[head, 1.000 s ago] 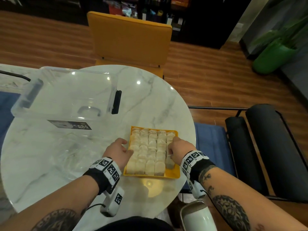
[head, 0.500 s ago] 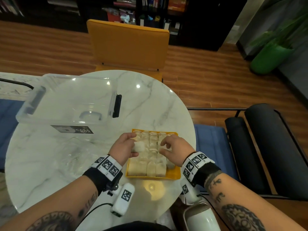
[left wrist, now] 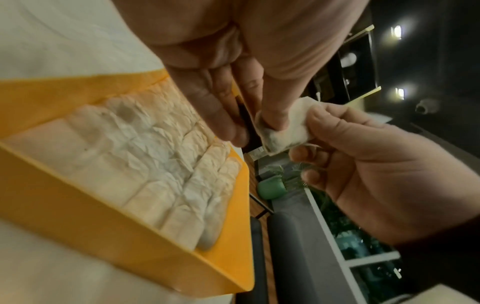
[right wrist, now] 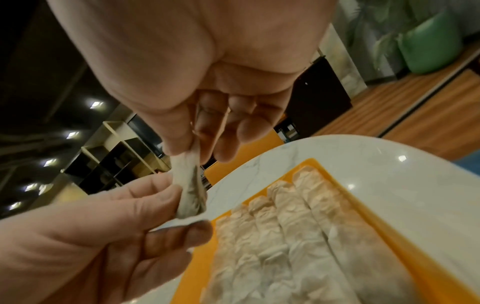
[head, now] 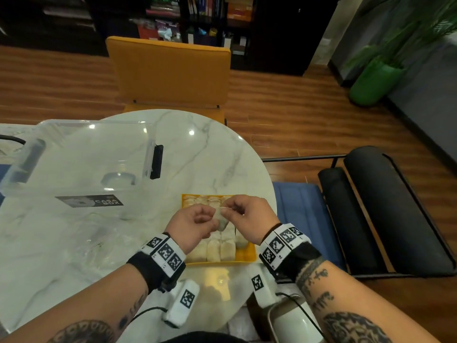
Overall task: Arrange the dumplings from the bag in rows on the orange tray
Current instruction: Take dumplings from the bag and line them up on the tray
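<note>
Orange plastic tray (head: 244,254), lower centre of the head view, on the white marble table (head: 210,149). Contents: pale dumplings (head: 220,248) packed in close rows, touching one another; a bare strip of tray floor shows along its right side and near corner.

Item in hand: one dumpling (head: 221,220), held in the air above the tray's middle, clear of the rows below. Left hand (head: 193,225) pinches its lower end between thumb and fingertips; right hand (head: 247,216) pinches its upper edge the same way. Both hands clamped on the same piece, fingers curled. The wrapper looks stretched or flattened between the two pinches in the right wrist view (right wrist: 188,191).

Bag: crumpled clear plastic bag (head: 94,241) at centre left of the head view, lying flat on the table; whether it holds more cannot be told.

Clear storage box (head: 81,157), upper left, apart from the tray.

Step, judged: late in the task; this piece is being reshaped or checked before placing. Next move calls for lowering it into the bare strip at right, seam up, aligned with its neighbours, without crushing the soft wrapper.
</note>
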{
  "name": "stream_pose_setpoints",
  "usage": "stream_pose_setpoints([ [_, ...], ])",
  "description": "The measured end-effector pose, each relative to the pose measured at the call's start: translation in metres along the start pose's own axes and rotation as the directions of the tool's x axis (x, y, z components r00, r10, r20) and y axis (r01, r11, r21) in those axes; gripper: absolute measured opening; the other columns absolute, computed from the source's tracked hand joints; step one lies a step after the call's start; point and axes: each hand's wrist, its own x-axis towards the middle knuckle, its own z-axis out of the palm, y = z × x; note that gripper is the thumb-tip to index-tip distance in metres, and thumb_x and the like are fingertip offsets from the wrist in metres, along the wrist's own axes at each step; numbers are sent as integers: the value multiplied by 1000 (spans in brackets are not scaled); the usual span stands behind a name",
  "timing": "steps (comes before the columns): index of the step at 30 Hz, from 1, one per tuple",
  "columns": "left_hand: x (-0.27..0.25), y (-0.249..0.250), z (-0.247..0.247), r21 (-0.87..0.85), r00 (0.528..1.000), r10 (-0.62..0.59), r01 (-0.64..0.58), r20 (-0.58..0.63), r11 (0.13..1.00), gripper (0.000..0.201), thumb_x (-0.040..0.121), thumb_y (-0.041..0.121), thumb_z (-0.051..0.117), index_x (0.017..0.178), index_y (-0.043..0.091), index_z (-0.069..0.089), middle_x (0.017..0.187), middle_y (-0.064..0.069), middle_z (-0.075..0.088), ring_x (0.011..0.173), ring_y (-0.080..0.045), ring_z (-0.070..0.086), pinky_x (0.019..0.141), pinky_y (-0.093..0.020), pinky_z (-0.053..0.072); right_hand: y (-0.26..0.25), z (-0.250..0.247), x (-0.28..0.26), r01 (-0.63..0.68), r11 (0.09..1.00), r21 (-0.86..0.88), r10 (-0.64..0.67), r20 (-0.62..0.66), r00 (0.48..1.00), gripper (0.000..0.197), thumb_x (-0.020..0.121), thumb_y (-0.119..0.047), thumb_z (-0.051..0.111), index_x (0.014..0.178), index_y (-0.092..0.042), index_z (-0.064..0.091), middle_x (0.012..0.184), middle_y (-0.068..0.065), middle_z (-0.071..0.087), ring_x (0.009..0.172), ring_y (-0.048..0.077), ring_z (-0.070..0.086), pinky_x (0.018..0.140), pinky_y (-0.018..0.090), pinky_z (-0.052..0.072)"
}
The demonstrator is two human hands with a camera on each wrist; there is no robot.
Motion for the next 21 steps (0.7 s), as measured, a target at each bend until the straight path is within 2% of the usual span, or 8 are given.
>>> stream_pose_setpoints([
  [3,2,-12,-8,143,1000,13,-8,-29,990,11,84,19,74,89,29,72,87,5,76,85,-14,71,80,-39,60,3,-7,1,-25,995,-94,28,29,999,8,92,-31,66,97,-29,72,84,-16,67,83,2,63,76,15,48],
  [5,4,-19,-19,281,996,44,-20,-82,960,8,87,27,70,89,35,70,94,13,73,88,-8,68,82,-33,56,6,-16,3,-52,987,-150,60,48,997,7,93,-30,64,96,-28,70,84,-13,69,82,7,64,76,21,50],
  [7,5,-25,-31,436,986,71,1,-149,900,11,90,27,65,97,35,66,105,15,67,89,-5,63,81,-26,50,8,-24,5,-60,964,-260,92,112,990,8,94,-29,61,94,-26,68,84,-8,69,81,11,63,76,27,52],
  [9,8,-31,-41,510,979,80,26,-186,860,20,91,26,63,110,29,64,118,7,59,89,-9,61,82,-27,49,11,-28,5,-51,921,-387,134,191,972,9,94,-27,58,96,-25,66,89,-4,68,83,15,63,74,28,52],
  [12,10,-38,-47,565,985,11,90,-173,820,39,89,28,65,126,23,56,130,-1,50,94,-16,61,89,-30,49,15,-24,4,-7,847,-531,211,324,922,13,91,-25,56,99,-24,67,93,-3,66,84,17,62,70,26,49],
  [15,10,-45,-46,595,987,-44,127,-152,793,53,87,26,67,136,23,48,135,-3,50,113,-20,57,96,-30,44,21,-9,2,54,787,-615,289,445,848,14,87,-23,59,99,-23,68,91,-5,61,85,18,60,69,25,46],
  [18,8,-48,-45,578,986,-56,137,-156,804,56,88,22,66,139,24,44,135,-2,55,118,-20,55,96,-30,45,29,6,4,84,721,-688,353,468,810,12,87,-19,61,97,-24,66,94,-3,58,86,20,58,70,27,46],
  [21,7,-47,-45,566,986,-70,145,-152,811,54,90,21,64,139,23,43,129,0,60,112,-20,59,90,-29,46,37,13,7,54,683,-729,395,430,812,13,88,-18,60,96,-27,66,97,-1,58,87,21,59,73,29,49],
])
